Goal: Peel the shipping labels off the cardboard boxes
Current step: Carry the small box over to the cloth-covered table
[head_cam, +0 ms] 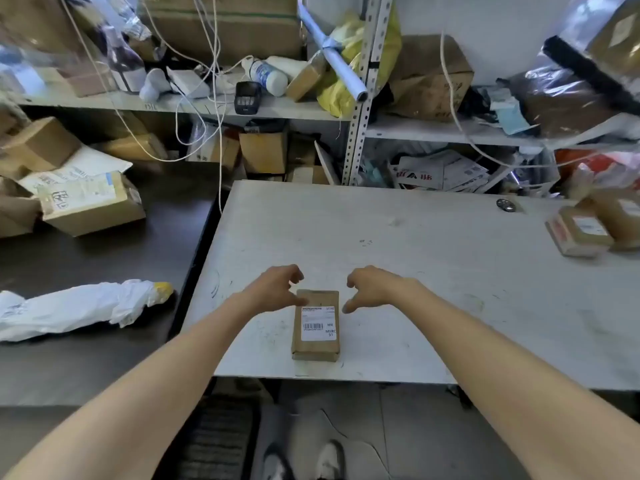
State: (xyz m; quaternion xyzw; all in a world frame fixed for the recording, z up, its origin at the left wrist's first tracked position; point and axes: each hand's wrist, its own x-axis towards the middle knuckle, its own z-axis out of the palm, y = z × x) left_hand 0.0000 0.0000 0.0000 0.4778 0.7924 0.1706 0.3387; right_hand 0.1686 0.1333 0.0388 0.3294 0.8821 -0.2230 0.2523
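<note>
Bare left hand [277, 285], right hand [374, 285], forearms [166, 368] — pale shoes [330, 459]

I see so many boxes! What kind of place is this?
Probably a parcel sorting or storage room: metal shelving stuffed with cardboard boxes, a worktable holding a small box with a shipping label.

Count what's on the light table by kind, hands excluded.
Cardboard boxes: 3 (near box, right box, edge box behind it, partly out of frame)
Round metal item: 1
Total: 4
</note>
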